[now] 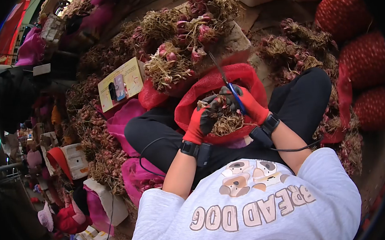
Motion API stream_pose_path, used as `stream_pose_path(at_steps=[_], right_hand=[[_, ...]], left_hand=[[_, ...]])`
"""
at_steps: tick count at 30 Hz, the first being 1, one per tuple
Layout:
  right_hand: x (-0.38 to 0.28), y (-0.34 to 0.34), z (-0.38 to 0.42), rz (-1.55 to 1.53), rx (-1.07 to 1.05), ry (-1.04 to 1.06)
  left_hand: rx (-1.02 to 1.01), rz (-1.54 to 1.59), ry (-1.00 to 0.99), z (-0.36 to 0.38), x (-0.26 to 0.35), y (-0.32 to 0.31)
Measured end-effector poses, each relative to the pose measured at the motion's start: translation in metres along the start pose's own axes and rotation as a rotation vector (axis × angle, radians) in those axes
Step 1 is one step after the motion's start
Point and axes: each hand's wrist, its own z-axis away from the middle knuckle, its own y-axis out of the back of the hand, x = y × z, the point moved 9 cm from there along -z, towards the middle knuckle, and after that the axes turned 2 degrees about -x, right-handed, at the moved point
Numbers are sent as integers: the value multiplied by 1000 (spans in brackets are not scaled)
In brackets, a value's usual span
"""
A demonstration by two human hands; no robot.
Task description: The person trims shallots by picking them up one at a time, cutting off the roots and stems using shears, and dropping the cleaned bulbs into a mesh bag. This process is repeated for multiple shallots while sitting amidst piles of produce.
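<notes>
My left hand (204, 118), in a red and black glove, is closed around a bunch of shallots (221, 111) with dry, straw-like tops. My right hand (248, 102), gloved the same way, grips scissors with blue handles (235, 98). Their dark blades (218, 67) point up and away from me, apart from the bunch. Both hands meet over a red mesh bag (254, 77) that lies open between my legs. Dry trimmings (225, 125) show just below my fingers. The fingertips are partly hidden by the bunch.
Bundled shallots (170, 61) are heaped ahead and to the left; another pile (301, 50) lies right. Filled red mesh sacks (364, 61) stand at far right. A cardboard piece (131, 75) carries a phone (119, 87). Pink mesh bags (130, 120) and foam boxes (106, 202) sit left.
</notes>
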Motion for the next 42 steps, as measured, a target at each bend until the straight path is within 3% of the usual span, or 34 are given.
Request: stream_pose_path(at_steps=[1,2,4,5,7,9,18,21,27,30,33,36,42], right_hand=[[-2,0,4,-11,31,-44],[-12,3,9,308,48,19],[-31,9,22,943,87,161],[-33,9,30,1064,94,174],[-32,8,49,1307,114,191],[-23,11,55,1281,98,164],[-22,1,55,1319,162,299],[-15,2,52,1187,89,184],[-4,11,55,1231,98,179],[2,19,57,1248,101,120],[5,23,57,1198,91,93],[21,32,56,990,70,70],[12,34,58,910,133,58]], left_hand=[[76,354,148,2,-12,6],[211,717,268,6,-23,11],[118,924,252,5,-15,11],[66,1028,243,3,-11,9],[174,1139,335,6,-19,11],[200,1269,432,6,-30,7],[215,880,284,9,-29,8],[176,698,248,9,-23,10],[251,677,315,10,-33,10],[213,580,258,8,-16,1],[132,292,91,-1,-16,9],[165,113,65,-2,-13,10],[213,410,55,-1,-11,6]])
